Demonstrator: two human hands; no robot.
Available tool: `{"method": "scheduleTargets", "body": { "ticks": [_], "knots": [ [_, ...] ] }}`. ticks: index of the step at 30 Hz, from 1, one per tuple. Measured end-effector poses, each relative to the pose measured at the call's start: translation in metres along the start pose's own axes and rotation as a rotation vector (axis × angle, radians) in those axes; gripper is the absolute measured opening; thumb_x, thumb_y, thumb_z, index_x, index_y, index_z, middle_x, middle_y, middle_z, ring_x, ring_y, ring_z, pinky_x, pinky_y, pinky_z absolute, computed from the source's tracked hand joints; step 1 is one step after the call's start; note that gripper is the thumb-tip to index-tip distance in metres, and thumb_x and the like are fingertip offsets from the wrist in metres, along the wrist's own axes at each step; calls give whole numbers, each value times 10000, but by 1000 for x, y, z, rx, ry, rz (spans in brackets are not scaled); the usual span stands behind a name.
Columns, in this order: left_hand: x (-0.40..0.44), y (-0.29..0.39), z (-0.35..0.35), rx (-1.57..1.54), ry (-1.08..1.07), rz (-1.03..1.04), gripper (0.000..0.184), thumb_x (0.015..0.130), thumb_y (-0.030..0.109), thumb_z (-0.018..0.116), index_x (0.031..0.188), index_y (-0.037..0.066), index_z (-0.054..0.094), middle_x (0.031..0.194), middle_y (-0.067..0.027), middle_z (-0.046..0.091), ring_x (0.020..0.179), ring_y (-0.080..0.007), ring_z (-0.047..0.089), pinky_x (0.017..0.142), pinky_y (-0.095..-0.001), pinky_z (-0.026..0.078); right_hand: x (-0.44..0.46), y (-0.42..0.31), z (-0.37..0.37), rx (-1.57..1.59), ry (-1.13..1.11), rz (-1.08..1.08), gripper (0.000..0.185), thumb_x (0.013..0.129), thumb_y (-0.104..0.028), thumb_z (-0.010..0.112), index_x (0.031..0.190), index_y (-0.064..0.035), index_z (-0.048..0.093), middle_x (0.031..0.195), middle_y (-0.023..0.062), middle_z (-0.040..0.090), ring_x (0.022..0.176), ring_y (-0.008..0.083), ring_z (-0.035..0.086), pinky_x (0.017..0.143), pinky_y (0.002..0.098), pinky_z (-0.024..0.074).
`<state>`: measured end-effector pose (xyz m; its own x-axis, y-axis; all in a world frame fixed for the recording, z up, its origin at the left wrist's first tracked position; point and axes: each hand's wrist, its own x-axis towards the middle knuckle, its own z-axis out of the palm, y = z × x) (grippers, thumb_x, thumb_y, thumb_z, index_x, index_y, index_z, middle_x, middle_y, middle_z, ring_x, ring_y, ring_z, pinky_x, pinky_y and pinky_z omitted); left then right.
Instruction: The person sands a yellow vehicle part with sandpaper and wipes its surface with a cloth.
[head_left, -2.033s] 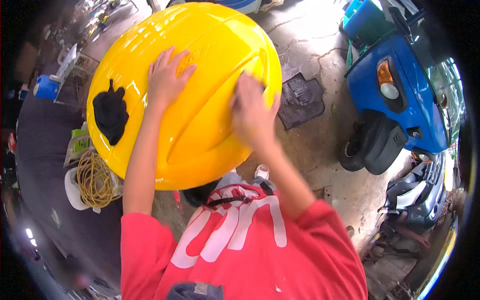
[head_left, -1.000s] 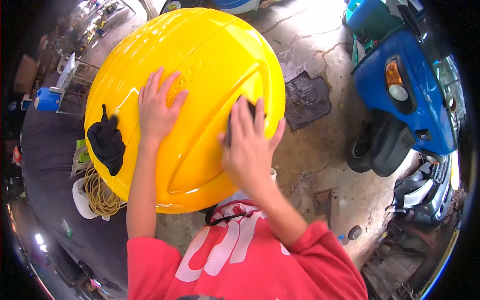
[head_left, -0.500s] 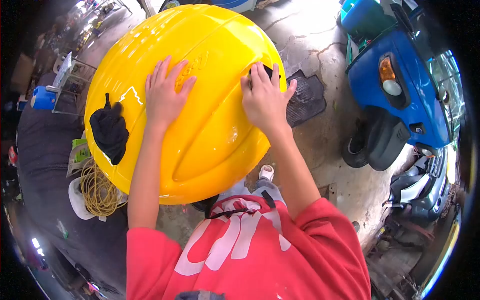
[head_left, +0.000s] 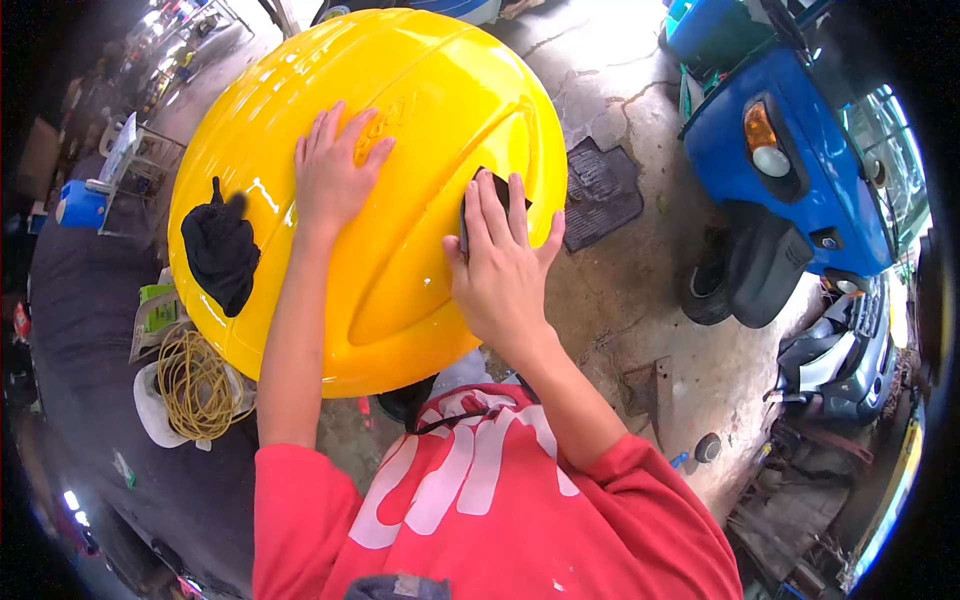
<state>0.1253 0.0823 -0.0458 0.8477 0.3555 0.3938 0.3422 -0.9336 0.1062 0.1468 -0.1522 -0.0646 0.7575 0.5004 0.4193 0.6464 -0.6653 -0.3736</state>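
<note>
A large glossy yellow curved panel (head_left: 430, 200), like a vehicle's body panel with raised lettering, stands in front of me. My left hand (head_left: 337, 180) lies flat on it beside the lettering, fingers stretched out, holding nothing. Under the fingers of my right hand (head_left: 503, 270), a flat black pad (head_left: 515, 190) is pressed against the panel's right part, along a moulded ridge. Most of the pad is covered by the hand. A crumpled black cloth (head_left: 220, 258) rests on the panel's left side.
To the right stands a blue vehicle front (head_left: 800, 160) with an orange lamp, and a black mat (head_left: 603, 193) lies on the concrete floor. At left are a coil of yellow cord (head_left: 197, 385), a green packet (head_left: 160, 307) and a dark padded surface (head_left: 100, 330).
My right hand has slid with the black pad down and slightly left, nearer to me. My left hand stays almost in place on the panel.
</note>
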Motion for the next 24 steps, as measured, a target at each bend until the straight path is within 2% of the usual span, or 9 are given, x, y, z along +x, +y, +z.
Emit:
{"method": "scheduleTargets", "body": {
  "ticks": [5, 12, 13, 15, 16, 18, 20, 22, 24],
  "knots": [
    [-2, -3, 1, -42, -20, -27, 504, 953, 503, 611, 1380, 235, 619, 1551, -149, 455, 1457, -339, 384, 1202, -542, 251, 64, 39, 22, 22, -62, 143, 444, 1028, -352, 481, 1341, -42, 542, 1448, 111, 545, 1438, 407, 393, 1050, 801, 226],
    [-2, -3, 4, -10, -15, -33, 505, 948, 510, 616, 1370, 233, 628, 1541, -151, 467, 1453, -341, 389, 1197, -541, 257, -48, -24, -26, 129, -159, -169, 621, 890, -315, 630, 1470, -123, 518, 1562, 54, 475, 1514, 307, 332, 1174, 687, 2],
    [-1, -6, 6, -39, 10, -5, 505, 946, 513, 619, 1366, 234, 632, 1533, -153, 477, 1448, -341, 396, 1194, -541, 260, -30, -7, -11, 185, -90, -109, 651, 874, -291, 640, 1489, -132, 498, 1550, 38, 492, 1517, 310, 329, 1170, 692, -20],
    [-1, -10, 9, -54, 26, -1, 505, 943, 517, 622, 1361, 234, 636, 1524, -155, 488, 1443, -342, 403, 1192, -540, 263, 32, 31, 4, 65, -59, -7, 521, 968, -275, 558, 1460, -121, 488, 1461, 54, 561, 1485, 319, 371, 1131, 738, 105],
    [0, -9, 10, -21, 58, 17, 492, 942, 506, 633, 1353, 235, 644, 1503, -157, 510, 1412, -343, 441, 1178, -514, 297, 53, 47, 13, 2, 13, -39, 442, 1007, -275, 505, 1409, -93, 511, 1411, 80, 584, 1457, 302, 409, 1124, 727, 163],
    [3, -8, 8, 23, 91, 39, 479, 941, 495, 645, 1344, 237, 652, 1482, -159, 532, 1381, -345, 479, 1163, -487, 331, 24, 25, 14, 29, 20, -112, 469, 975, -283, 536, 1398, -80, 540, 1456, 80, 560, 1464, 270, 406, 1166, 692, 126],
    [2, -8, 9, 27, 86, 35, 481, 939, 508, 639, 1335, 234, 659, 1476, -163, 536, 1371, -339, 492, 1157, -479, 341, -50, -19, -2, -14, -77, -320, 603, 895, -313, 623, 1467, -140, 538, 1560, 51, 485, 1482, 196, 397, 1201, 644, 60],
    [1, -10, 12, 22, 91, 33, 486, 940, 518, 634, 1333, 234, 660, 1479, -159, 535, 1372, -336, 493, 1159, -480, 338, -95, -41, -15, 218, -239, -517, 608, 864, -288, 621, 1444, -116, 560, 1583, 43, 460, 1485, 177, 391, 1230, 600, 28],
    [2, -10, 13, 14, 103, 27, 491, 940, 529, 628, 1330, 233, 661, 1482, -156, 534, 1372, -333, 494, 1160, -481, 334, -70, -10, -6, 277, -192, -469, 746, 810, -283, 694, 1516, -168, 484, 1599, 24, 442, 1490, 147, 387, 1216, 602, 12]
  ]
}}
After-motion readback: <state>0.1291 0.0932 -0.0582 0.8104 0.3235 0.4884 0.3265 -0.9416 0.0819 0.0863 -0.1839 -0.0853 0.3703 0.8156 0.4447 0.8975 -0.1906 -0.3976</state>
